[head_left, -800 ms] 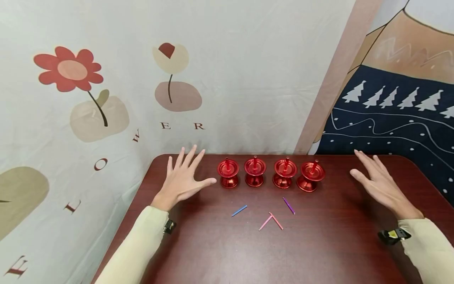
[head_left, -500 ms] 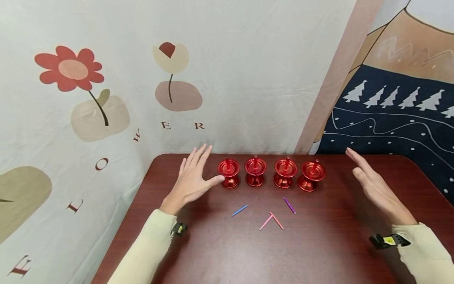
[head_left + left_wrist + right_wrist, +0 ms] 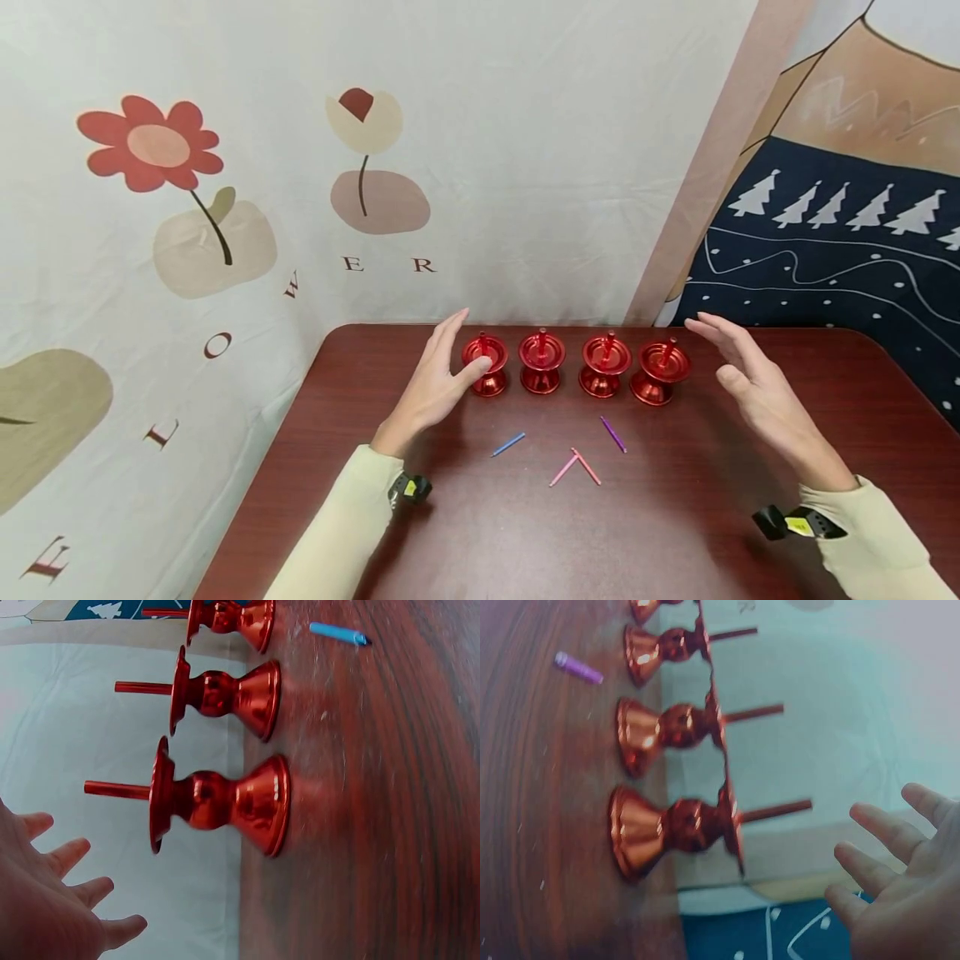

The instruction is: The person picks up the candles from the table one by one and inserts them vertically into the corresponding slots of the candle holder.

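Several shiny red metal candle holders stand upright in a row near the table's back edge, each with a dish and a thin central tube. My left hand [image 3: 429, 392] is raised beside the leftmost holder [image 3: 491, 385], its thumb overlapping that dish in the head view. To the right of the rightmost holder [image 3: 652, 392], my right hand [image 3: 765, 400] hovers with fingers extended. Both hands hold nothing. In front of the row lie thin candles: blue [image 3: 507, 445], purple [image 3: 613, 434], pink [image 3: 564, 471] and coral [image 3: 586, 467], the last two meeting at their tips.
The dark red-brown wooden table [image 3: 525, 542] has rounded back corners. Right behind it hangs a pale cloth [image 3: 540, 167] printed with flowers and letters. A dark blue panel with white trees [image 3: 840, 250] is at the right. Each wrist wears a black strap.
Both hands have moved inward: the left hand rightward to the leftmost candle holder, the right hand leftward toward the rightmost one. The candle holders and candles have stayed in place.
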Tool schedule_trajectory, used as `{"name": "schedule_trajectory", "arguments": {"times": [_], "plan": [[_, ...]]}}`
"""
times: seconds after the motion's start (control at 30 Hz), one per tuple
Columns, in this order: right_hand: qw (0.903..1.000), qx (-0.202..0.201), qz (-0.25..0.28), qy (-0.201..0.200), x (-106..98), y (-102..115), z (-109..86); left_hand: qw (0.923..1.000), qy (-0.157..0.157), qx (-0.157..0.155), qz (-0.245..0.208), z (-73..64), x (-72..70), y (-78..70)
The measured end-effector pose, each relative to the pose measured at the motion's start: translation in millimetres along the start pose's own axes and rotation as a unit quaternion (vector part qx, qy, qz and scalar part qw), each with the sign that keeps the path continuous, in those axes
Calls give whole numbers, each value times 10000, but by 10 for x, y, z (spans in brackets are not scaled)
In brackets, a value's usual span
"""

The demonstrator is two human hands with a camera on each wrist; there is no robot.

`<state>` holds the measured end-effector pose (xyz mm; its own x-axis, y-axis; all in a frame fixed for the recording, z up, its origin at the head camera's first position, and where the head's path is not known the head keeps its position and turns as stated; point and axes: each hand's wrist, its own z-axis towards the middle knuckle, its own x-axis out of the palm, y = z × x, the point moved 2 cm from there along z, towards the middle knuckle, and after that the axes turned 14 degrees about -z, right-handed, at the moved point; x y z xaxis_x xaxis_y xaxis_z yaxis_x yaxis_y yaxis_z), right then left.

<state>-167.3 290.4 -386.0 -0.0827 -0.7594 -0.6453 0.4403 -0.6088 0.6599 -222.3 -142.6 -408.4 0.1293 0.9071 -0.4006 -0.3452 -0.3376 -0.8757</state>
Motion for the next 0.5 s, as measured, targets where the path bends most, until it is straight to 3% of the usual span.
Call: {"name": "schedule_trajectory", "arguments": {"times": [0.17,0.3,0.5], "plan": [[9992,-191,-289,-211,62,202,62,9995,-112,-61,-303,30,79,38],[9968,-570,-443,-354,135,352,110,9988,-169,-147,-432,58,142,93],[9927,-1143,-303,-251,292,591,144,9972,-219,-417,-581,117,252,172]]}}
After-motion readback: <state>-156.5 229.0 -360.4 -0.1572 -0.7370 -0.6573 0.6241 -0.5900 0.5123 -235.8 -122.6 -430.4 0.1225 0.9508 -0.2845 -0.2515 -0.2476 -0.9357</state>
